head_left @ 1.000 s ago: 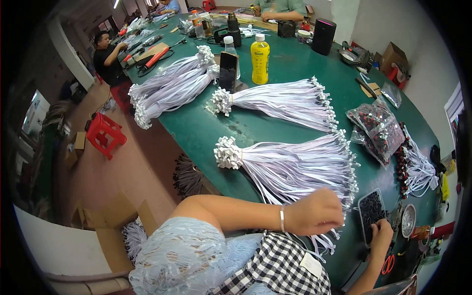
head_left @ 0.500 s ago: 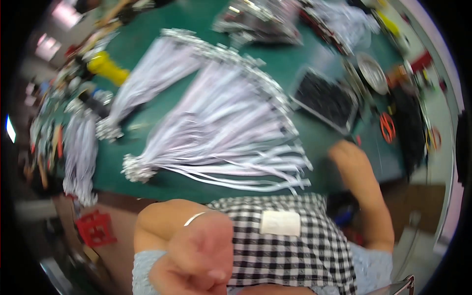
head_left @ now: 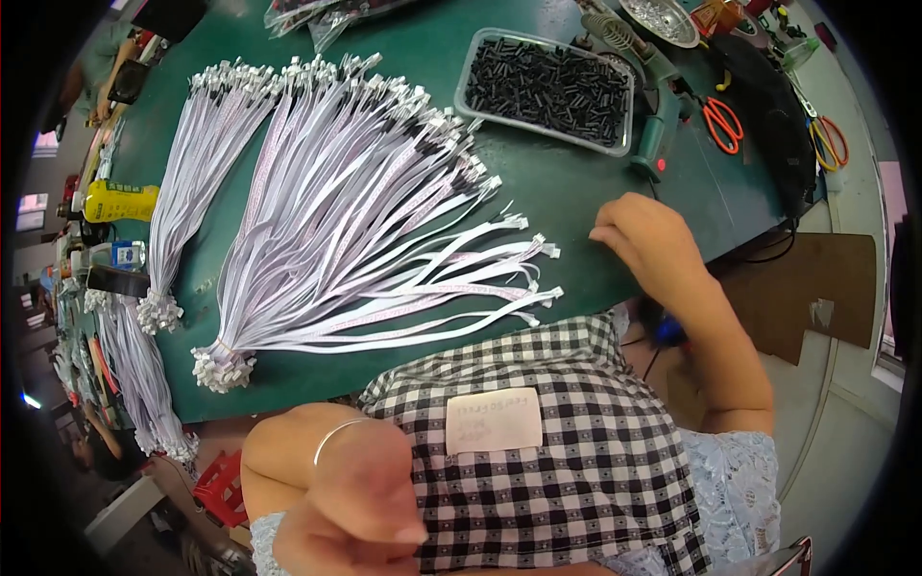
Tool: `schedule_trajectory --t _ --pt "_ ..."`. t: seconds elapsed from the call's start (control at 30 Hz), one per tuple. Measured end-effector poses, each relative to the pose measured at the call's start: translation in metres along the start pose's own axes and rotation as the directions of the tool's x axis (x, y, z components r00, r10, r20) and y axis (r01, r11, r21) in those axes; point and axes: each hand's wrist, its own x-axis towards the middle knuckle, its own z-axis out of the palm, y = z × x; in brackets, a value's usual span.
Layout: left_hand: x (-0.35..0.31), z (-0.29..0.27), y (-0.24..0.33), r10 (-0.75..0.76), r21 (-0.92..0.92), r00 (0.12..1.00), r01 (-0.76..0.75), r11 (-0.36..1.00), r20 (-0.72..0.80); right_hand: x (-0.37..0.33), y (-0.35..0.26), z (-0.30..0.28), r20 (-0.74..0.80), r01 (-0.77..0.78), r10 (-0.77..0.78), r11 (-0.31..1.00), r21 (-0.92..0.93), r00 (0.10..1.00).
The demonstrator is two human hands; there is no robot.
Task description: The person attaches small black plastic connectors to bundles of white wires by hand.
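Observation:
My left hand (head_left: 365, 490) is raised in front of the checked apron, with a pale bangle at its wrist. Its fingers are curled in, and whatever they may hold is hidden. Over the table's near edge, my right hand (head_left: 653, 240) has its fingers bent downward and pressed together; their inner side does not show. Left of it, a large bundle of flat white ribbon cables (head_left: 327, 221) fans out, tied near the white connectors at its lower left end. The loose ends nearest my right hand carry white connectors too.
A clear tray (head_left: 615, 149) of short black tubes stands beyond my right hand. Beside it are a green-handled tool (head_left: 655, 134), orange-handled scissors (head_left: 722, 125) and a metal dish (head_left: 663, 21). More cable bundles (head_left: 197, 182) and a yellow bottle (head_left: 120, 203) are at left.
My view has turned, so the table and cables sit further left in it and look sharper. My right hand appears slightly higher and further left; my left hand stays curled near the apron.

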Motion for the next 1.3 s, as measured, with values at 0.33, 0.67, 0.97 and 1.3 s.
schedule_trajectory --t 0.33,0.67,0.97,1.3 --pt "-0.008 -0.022 -0.107 -0.883 0.823 0.239 0.326 0.465 0.405 -0.02 -0.006 0.003 0.092 -0.042 0.042 0.999 -0.007 0.995" --pt "-0.002 -0.016 -0.123 -0.932 0.899 0.088 0.249 0.362 0.351 -0.003 -0.019 -0.01 0.193 0.087 -0.091 0.996 0.029 0.977" --pt "-0.002 -0.012 -0.126 -0.956 0.714 -0.088 0.685 0.146 0.28 0.007 -0.024 -0.003 -0.14 0.132 -0.1 0.961 0.243 0.985" --pt "0.001 -0.005 -0.126 -0.97 0.704 -0.096 0.704 0.094 0.225 -0.008 -0.03 0.009 -0.245 0.078 0.044 0.881 0.466 0.969"
